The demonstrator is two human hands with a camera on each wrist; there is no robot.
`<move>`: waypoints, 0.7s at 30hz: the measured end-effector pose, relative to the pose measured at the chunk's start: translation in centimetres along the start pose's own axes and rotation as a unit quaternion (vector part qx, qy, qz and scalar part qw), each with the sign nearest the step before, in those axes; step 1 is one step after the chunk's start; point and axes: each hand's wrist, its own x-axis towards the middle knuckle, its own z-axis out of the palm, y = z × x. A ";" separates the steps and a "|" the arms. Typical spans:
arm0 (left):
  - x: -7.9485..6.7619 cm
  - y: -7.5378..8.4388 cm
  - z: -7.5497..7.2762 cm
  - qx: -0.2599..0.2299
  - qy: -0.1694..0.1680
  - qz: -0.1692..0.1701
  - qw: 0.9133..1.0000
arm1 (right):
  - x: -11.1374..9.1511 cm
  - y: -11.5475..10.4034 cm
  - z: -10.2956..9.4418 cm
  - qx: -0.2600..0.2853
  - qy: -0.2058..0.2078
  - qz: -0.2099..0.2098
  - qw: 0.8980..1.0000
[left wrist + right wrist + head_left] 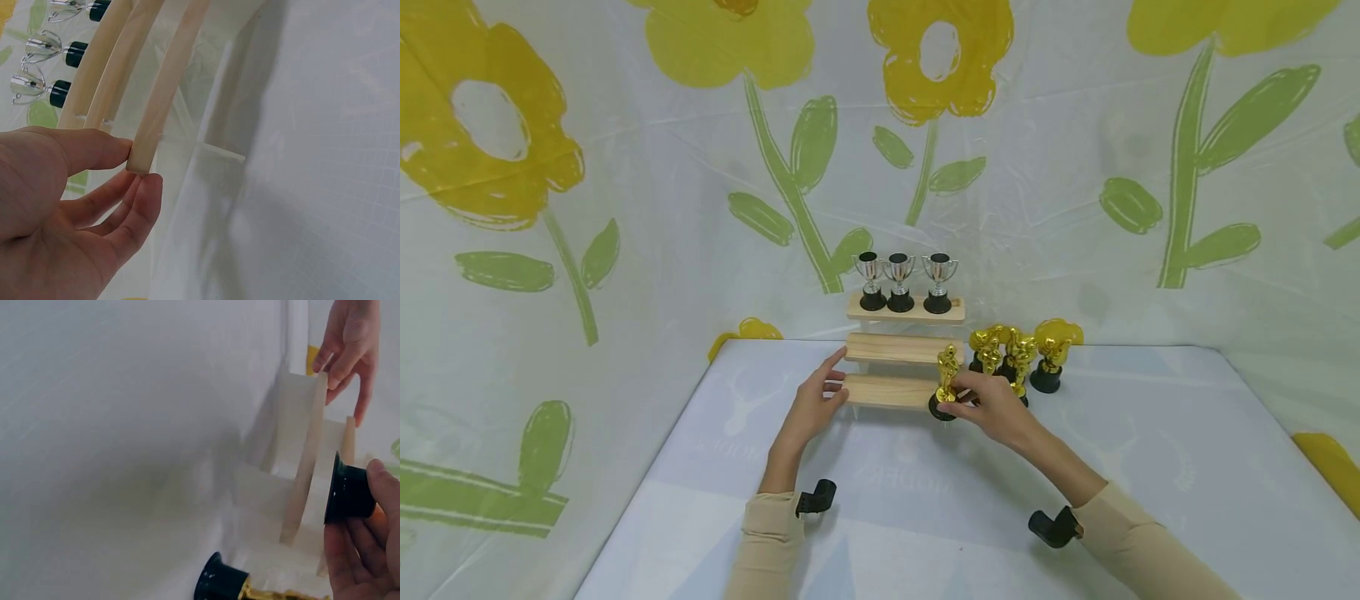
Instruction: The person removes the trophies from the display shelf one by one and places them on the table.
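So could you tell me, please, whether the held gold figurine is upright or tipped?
Upright: in the head view, the gold figurine rises vertically above its black base.

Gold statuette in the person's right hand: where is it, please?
In the head view, the gold statuette is in the right hand, near the right end of the lowest wooden shelf.

The left hand pinches the lower left end of the wooden rack, its thumb opposing bent fingers. Its forearm rises from the rack's front left. The right hand is at the rack's lower right end, thumb and fingers in a pinch, the farther fingertips seemingly curled but partly hidden; its forearm slants in from the rack's front right.
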 end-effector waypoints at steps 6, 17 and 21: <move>0.0 0.0 0.0 -0.002 -0.003 -0.011 1.000 | -1.7 1.3 -0.7 -0.034 0.002 0.019 0.999; 0.0 -0.2 0.1 -0.002 -0.003 -0.007 1.000 | -4.2 3.1 -2.2 -0.049 0.022 0.024 0.998; 0.1 -0.1 0.2 -0.004 -0.003 -0.015 1.000 | -5.0 3.8 -2.7 -0.052 0.032 0.024 0.998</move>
